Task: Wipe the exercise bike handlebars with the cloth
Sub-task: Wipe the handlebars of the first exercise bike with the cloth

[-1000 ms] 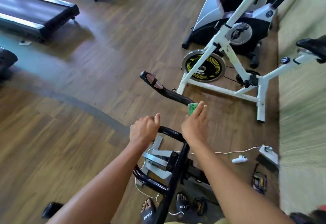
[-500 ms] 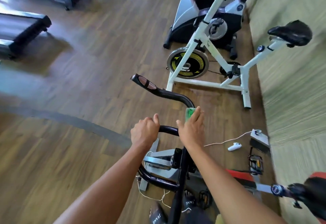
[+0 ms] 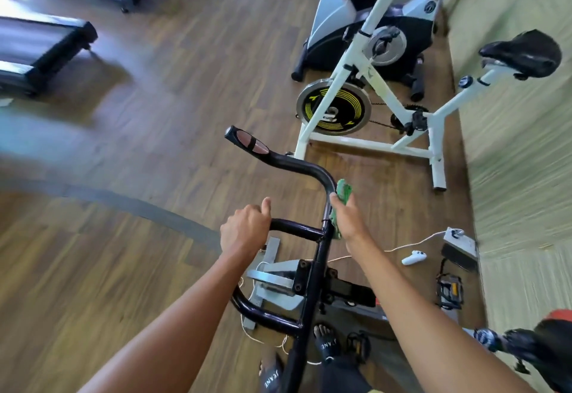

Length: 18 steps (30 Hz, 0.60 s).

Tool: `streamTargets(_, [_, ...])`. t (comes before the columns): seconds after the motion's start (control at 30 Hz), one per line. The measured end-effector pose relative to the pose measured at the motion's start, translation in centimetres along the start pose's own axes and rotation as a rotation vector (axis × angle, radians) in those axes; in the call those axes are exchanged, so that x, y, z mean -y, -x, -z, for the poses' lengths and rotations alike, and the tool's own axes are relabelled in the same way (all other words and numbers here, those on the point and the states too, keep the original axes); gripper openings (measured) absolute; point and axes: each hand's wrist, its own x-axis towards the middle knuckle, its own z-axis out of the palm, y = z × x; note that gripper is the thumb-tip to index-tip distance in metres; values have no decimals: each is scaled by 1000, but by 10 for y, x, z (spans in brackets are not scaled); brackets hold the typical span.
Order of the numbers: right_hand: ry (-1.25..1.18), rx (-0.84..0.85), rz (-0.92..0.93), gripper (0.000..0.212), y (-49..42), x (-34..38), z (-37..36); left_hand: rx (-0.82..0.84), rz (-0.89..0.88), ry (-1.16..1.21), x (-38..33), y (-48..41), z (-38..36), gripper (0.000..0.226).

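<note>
The black handlebars (image 3: 297,167) of an exercise bike rise in front of me, with a curved upper bar ending in a grip with a silver sensor pad. My left hand (image 3: 244,228) grips the short cross bar at its left end. My right hand (image 3: 346,218) holds a green cloth (image 3: 342,196) wrapped against the upright part of the bar, just below its bend. Part of the cloth hangs beneath the palm; the rest is hidden by my fingers.
A white spin bike (image 3: 371,108) with a yellow-marked flywheel stands just beyond, beside the green wall (image 3: 520,176). Another bike (image 3: 356,21) is behind it. Treadmills (image 3: 43,49) lie at far left. A white cable, a controller (image 3: 413,258) and a loose pedal (image 3: 448,292) lie on the wooden floor.
My right hand with the cloth has slid a little up the bar towards the bend. My left hand keeps its grip on the cross bar. The camera has shifted.
</note>
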Motion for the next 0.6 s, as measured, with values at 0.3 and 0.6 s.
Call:
streamTargets(0.3, [417, 288, 159, 57, -79, 49, 5, -54, 1, -94, -7, 4, 2, 63])
streamTargets(0.6, [708, 664, 367, 38, -118, 112, -52, -72, 66, -134, -5, -1, -1, 65])
